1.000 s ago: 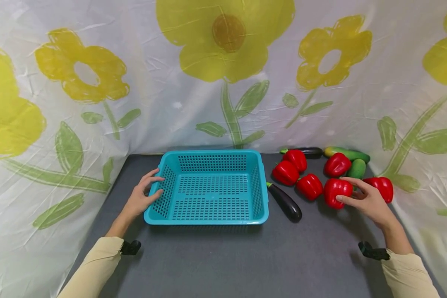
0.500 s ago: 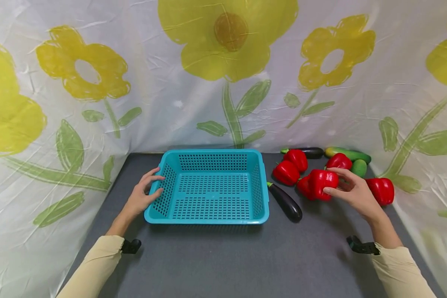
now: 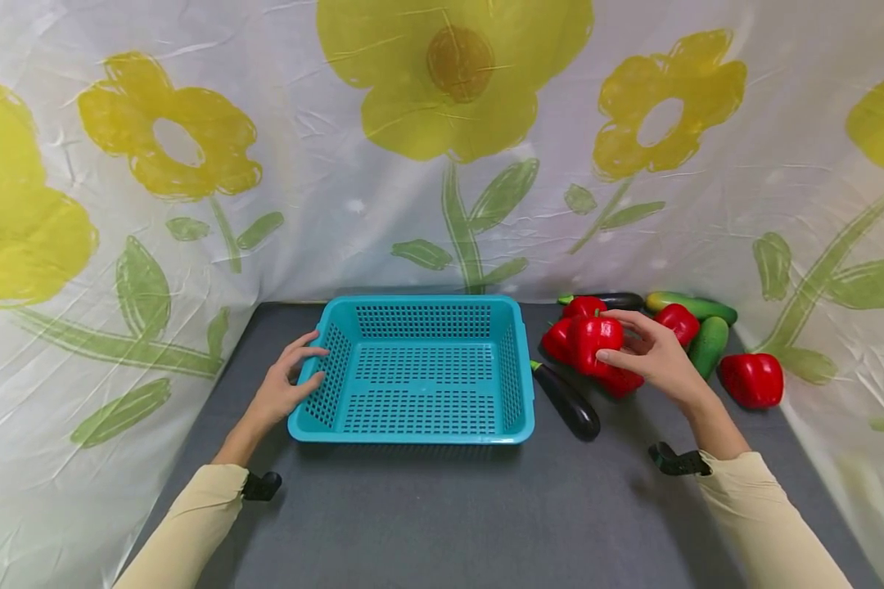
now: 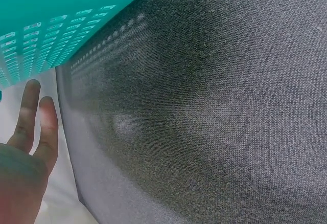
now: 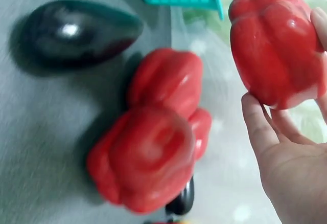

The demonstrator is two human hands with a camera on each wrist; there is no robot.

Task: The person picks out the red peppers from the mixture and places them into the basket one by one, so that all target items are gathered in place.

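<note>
Above the table (image 3: 442,507), right hand (image 3: 659,353) pinches a red pepper (image 3: 592,342) — left hand (image 3: 283,386) spread over the basket's rim (image 3: 412,438).

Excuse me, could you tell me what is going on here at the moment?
A person's right hand holds a red bell pepper raised among the other red bell peppers, to the right of a turquoise plastic basket. The left hand is at the basket's left rim. Eggplants and cucumbers also lie on the dark table. The held pepper is not yet over the basket.
</note>
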